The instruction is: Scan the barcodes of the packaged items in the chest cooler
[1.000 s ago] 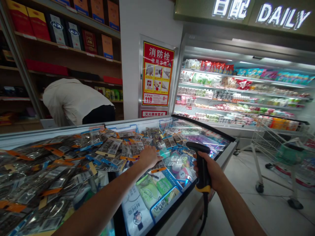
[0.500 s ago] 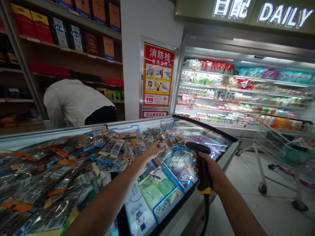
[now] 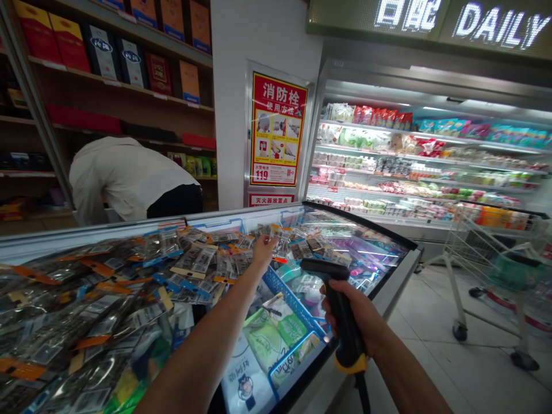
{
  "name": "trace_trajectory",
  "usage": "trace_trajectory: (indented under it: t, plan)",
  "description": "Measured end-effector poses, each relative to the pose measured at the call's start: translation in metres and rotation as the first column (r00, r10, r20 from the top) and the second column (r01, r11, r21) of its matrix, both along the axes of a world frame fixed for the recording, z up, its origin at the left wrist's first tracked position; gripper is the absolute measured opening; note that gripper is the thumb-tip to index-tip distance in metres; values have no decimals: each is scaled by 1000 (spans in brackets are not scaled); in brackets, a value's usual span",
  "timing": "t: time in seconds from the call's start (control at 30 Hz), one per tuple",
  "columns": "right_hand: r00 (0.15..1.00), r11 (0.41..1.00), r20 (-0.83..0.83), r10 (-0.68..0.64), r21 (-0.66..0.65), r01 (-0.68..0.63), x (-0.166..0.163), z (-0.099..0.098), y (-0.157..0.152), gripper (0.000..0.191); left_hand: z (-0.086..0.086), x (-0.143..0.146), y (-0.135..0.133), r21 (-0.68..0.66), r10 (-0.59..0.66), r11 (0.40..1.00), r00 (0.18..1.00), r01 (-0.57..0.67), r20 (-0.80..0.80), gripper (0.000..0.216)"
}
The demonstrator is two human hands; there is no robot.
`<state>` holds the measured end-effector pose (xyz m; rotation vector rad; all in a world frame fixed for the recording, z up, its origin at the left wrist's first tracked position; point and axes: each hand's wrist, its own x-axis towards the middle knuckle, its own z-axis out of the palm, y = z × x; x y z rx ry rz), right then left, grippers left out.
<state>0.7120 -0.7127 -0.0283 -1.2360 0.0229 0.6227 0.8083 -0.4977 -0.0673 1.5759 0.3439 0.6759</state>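
A small packet [image 3: 282,244], clear with a printed label, hangs just above the far middle of the chest freezer [image 3: 399,270]. It is pinched at its left edge by the closed fingertips of the left hand [image 3: 262,248]. Its long axis is close to upright, with an orange strip at the lower end. Just right of it and nearer the camera, the right hand [image 3: 366,322] is wrapped tight around the grip of a black scanner [image 3: 338,305]. The scanner's handle slants from a yellow-banded base at lower right up to the head at upper left. The head's nose is turned away over the freezer, roughly toward the packet, and a dark cable [image 3: 364,397] drops from the base. The freezer's glass top carries a wide heap of similar packets [image 3: 129,287] with orange and blue header cards. Through the glass on the right, a blue wire basket [image 3: 293,299] holds green and white bags [image 3: 269,339]. Behind the freezer a person [image 3: 129,178] in a pale top bends toward wooden shelves [image 3: 121,92] of boxes. A lit open chiller [image 3: 431,161] full of packaged goods stands at the right, with a shopping cart [image 3: 487,253] on the tiled floor before it.
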Motion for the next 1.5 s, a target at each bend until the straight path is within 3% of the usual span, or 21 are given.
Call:
trace_trajectory:
  t: [0.13,0.37,0.73,0.93,1.1,1.33,1.5]
  plan:
    - [999,999,-7,37,27,-36,-1,4,3,20,3,-1,-1,-45,-1,999,999,3,45,16]
    - [999,996,20,42,-76,-40,2,13,3,21,0,2,2,-121,-48,991,992,62,116,16]
    - [999,999,-1,42,16,-42,1,18,6,20,-2,5,5,-73,-56,995,988,67,142,16]
    - [962,970,131,-241,11,242,20,14,-12,17,-5,8,2,38,-3,999,1000,2,27,17]
    - [915,928,166,-368,6,373,39,9,-37,17,-10,17,-14,196,32,981,986,1,-162,22]
    - [918,929,151,-367,108,354,59,-5,-56,15,-17,36,-43,291,65,955,920,54,-386,35]
    - [922,928,121,-367,115,354,72,-13,-52,15,-12,44,-69,308,62,948,910,74,-410,43]
